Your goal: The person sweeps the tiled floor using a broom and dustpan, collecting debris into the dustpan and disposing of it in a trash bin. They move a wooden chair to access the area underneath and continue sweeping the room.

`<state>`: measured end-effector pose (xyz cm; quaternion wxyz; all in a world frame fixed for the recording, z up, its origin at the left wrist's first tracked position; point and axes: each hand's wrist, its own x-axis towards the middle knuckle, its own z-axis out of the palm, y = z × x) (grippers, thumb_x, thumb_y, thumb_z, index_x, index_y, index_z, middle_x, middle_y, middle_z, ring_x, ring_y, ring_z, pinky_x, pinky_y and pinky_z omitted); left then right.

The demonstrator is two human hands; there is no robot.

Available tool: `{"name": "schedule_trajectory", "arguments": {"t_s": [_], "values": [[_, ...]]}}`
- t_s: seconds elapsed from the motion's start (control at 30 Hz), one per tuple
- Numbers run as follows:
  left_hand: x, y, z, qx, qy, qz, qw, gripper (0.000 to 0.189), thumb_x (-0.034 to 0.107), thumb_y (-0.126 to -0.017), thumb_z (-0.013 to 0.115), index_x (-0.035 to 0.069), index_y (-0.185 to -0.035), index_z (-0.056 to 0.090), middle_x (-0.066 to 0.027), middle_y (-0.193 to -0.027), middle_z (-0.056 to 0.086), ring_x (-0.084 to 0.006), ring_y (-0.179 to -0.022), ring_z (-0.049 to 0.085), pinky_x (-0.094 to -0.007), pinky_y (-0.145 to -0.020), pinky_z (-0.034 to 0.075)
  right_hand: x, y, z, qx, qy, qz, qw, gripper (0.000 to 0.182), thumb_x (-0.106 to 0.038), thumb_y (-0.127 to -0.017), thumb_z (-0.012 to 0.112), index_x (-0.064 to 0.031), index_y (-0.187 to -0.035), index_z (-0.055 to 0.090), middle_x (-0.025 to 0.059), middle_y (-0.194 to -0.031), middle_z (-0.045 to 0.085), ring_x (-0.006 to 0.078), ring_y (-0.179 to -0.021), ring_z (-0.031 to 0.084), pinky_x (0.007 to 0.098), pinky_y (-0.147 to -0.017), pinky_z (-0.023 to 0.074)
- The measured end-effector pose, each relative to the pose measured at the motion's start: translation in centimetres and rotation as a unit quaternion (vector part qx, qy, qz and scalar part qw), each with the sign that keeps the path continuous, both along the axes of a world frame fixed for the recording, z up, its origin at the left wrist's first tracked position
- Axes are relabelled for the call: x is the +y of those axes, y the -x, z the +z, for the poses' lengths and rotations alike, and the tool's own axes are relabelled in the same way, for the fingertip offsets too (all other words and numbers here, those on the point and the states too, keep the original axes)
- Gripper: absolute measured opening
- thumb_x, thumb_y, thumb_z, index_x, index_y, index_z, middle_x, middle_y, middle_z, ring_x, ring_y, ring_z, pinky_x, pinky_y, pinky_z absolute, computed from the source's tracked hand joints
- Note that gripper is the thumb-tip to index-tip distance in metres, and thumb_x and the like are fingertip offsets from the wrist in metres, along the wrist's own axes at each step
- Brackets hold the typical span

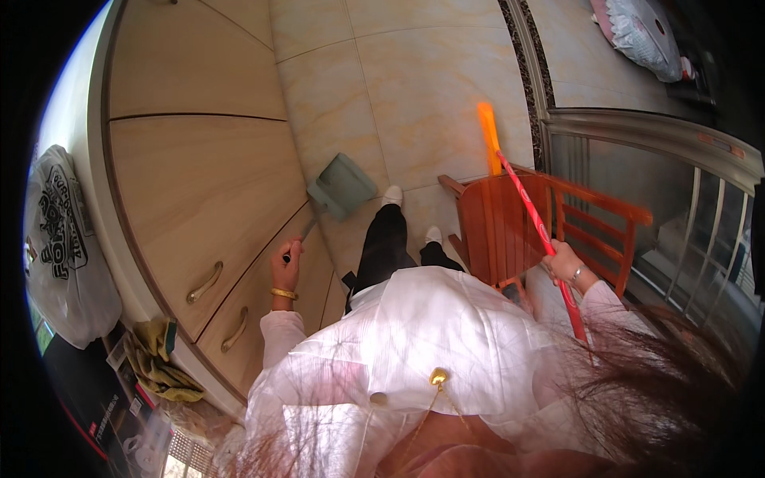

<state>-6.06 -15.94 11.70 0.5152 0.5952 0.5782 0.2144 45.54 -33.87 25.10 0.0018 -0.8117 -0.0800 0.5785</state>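
My left hand (286,263) is closed around the handle of a grey-green dustpan (343,186), whose pan is low by the tiled floor, in front of the cabinet. My right hand (562,263) grips the red pole of a broom (528,200). The broom's orange head lies farther forward, beside the wooden chair; part of it shows at the chair's edge. Whether the head touches the floor I cannot tell. My feet in white shoes are between the dustpan and the chair.
A reddish wooden chair (505,227) stands at the right, near a sliding door's frame (633,137). Wooden cabinets (209,179) line the left. A white plastic bag (75,257) and green-yellow gloves (158,364) are at the far left. Another bag (645,42) lies beyond the door track.
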Motion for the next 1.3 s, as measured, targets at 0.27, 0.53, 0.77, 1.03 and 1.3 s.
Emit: {"name": "schedule_trajectory", "arguments": {"t_s": [0.27,0.53,0.77,1.03,1.3], "values": [[-1.7,0.9,-1.9,-0.034,0.012,0.052,0.998,0.023,0.013,-0.085,0.05,0.001,-0.066,0.052,-0.006,-0.073,0.057,-0.0173,-0.084,0.055,-0.0279,-0.073,0.041,5.5,7.1,-2.2,0.146,-0.038,0.013,0.988,0.038,-0.003,-0.078,0.046,-0.0094,-0.114,0.036,-0.0024,-0.054,0.035,0.0066,-0.037,0.035,0.0225,-0.029,0.0317],[-5.9,1.2,-1.6,-0.042,0.02,0.152,0.987,0.025,0.016,-0.087,0.048,0.0,-0.068,0.054,-0.0066,-0.077,0.058,-0.0171,-0.088,0.055,-0.0282,-0.075,0.04,11.0,8.0,1.2,0.09,-0.097,0.2,0.971,0.045,-0.007,-0.077,0.049,-0.0069,-0.12,0.038,0.0032,-0.051,0.043,0.0124,-0.037,0.045,0.0263,-0.031,0.0377],[-11.0,1.4,-0.8,-0.055,0.044,0.282,0.957,0.022,0.014,-0.086,0.048,-0.001,-0.071,0.054,-0.0101,-0.086,0.059,-0.0182,-0.091,0.053,-0.0288,-0.08,0.039,27.3,2.9,-12.5,-0.241,-0.179,0.54,0.786,0.033,-0.006,-0.075,0.046,-0.0033,-0.108,0.046,0.0246,-0.079,0.058,0.0395,-0.076,0.057,0.0464,-0.067,0.0459],[-14.7,1.7,-3.0,-0.071,0.042,0.36,0.929,0.023,0.015,-0.087,0.048,0.0,-0.072,0.053,-0.0066,-0.082,0.057,-0.0184,-0.091,0.053,-0.0286,-0.081,0.037,40.6,13.2,-20.9,-0.2,-0.18,0.471,0.84,0.023,-0.01,-0.081,0.042,0.0032,-0.091,0.058,0.0237,-0.089,0.058,0.0333,-0.084,0.059,0.0395,-0.071,0.0484],[-16.2,2.2,-4.3,-0.045,0.037,0.378,0.924,0.025,0.019,-0.087,0.048,-0.001,-0.073,0.055,-0.0069,-0.083,0.059,-0.015,-0.084,0.054,-0.0268,-0.077,0.04,10.7,12.8,-13.8,-0.062,-0.14,0.742,0.653,0.056,-0.004,-0.077,0.042,0.0107,-0.126,0.017,0.0288,-0.076,0.056,0.0323,-0.07,0.06,0.042,-0.057,0.049]]}}
